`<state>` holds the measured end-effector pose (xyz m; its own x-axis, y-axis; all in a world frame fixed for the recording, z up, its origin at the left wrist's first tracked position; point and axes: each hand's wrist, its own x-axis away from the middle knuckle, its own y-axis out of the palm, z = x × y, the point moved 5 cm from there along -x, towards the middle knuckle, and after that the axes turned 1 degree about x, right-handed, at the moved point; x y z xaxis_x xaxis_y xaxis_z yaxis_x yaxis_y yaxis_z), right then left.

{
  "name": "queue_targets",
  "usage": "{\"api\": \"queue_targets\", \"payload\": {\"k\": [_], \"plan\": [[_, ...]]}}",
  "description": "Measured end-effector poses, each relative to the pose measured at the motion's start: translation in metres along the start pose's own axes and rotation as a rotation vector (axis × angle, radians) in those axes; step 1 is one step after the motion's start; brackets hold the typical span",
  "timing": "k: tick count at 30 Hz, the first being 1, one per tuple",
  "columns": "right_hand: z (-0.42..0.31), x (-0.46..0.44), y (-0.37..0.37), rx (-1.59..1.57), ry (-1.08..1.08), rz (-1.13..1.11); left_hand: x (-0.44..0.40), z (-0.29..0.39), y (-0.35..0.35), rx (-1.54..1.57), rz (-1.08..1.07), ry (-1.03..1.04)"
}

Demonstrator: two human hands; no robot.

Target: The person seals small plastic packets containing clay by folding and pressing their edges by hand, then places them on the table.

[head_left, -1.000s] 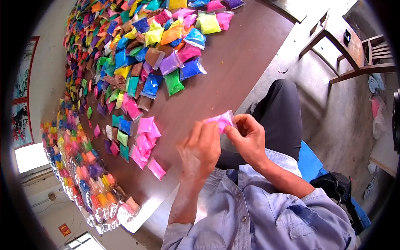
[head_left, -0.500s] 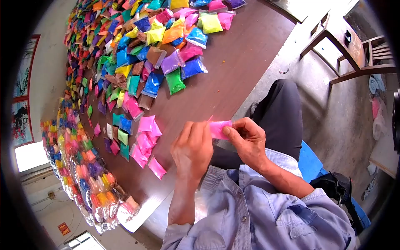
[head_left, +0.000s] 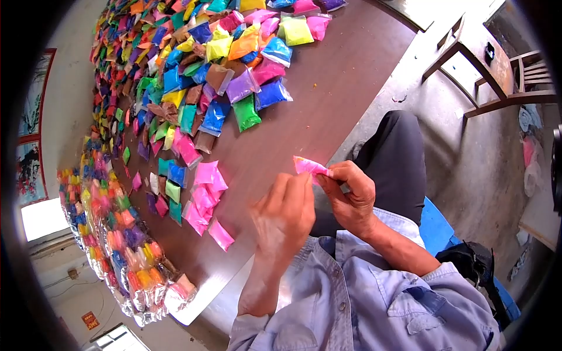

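Note:
A small pink packet (head_left: 309, 166) is held over the table's edge, its upper end tilted up to the left. My right hand (head_left: 353, 196) pinches its right end between thumb and fingers. My left hand (head_left: 283, 213) is at the packet's lower left with its fingers bent together; whether they grip it is hidden behind the back of the hand. To the left, a group of pink packets (head_left: 204, 198) lies on the brown table (head_left: 316, 105), with one separate pink packet (head_left: 220, 235) just below them.
A large heap of coloured packets (head_left: 175, 79) covers the far left of the table. Clear bags of coloured packets (head_left: 143, 275) line its left edge. A small mixed group (head_left: 172, 191) lies beside the pink ones. A wooden chair (head_left: 489, 64) stands at the upper right.
The pink packet has gone from lying level between my hands to tilted, its left end up. My left hand moved slightly right, towards my right hand. The packets on the table have not moved.

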<state>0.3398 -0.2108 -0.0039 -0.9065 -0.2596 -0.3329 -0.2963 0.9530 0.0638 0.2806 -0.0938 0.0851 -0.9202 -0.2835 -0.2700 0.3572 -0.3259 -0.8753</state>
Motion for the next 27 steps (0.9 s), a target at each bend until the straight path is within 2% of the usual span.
{"api": "queue_targets", "payload": {"k": [5,8,14,18,21,27], "plan": [[-0.003,-0.004,0.000,0.033,-0.071,-0.034,-0.005,-0.008,0.001,-0.098,0.023,0.019],[-0.003,-0.006,-0.001,0.086,-0.148,-0.018,-0.001,-0.004,0.002,-0.044,-0.022,0.039],[-0.010,-0.006,-0.003,0.116,-0.157,-0.052,-0.010,-0.026,0.002,-0.119,0.047,0.012],[-0.008,-0.007,-0.003,0.110,-0.129,-0.027,-0.009,-0.008,-0.009,-0.047,0.127,0.028],[-0.009,-0.007,-0.001,0.179,-0.201,-0.050,-0.003,-0.013,0.004,-0.033,0.027,0.036],[-0.013,-0.008,-0.003,0.231,-0.266,-0.043,-0.012,-0.029,-0.001,-0.070,0.066,-0.022]]}}
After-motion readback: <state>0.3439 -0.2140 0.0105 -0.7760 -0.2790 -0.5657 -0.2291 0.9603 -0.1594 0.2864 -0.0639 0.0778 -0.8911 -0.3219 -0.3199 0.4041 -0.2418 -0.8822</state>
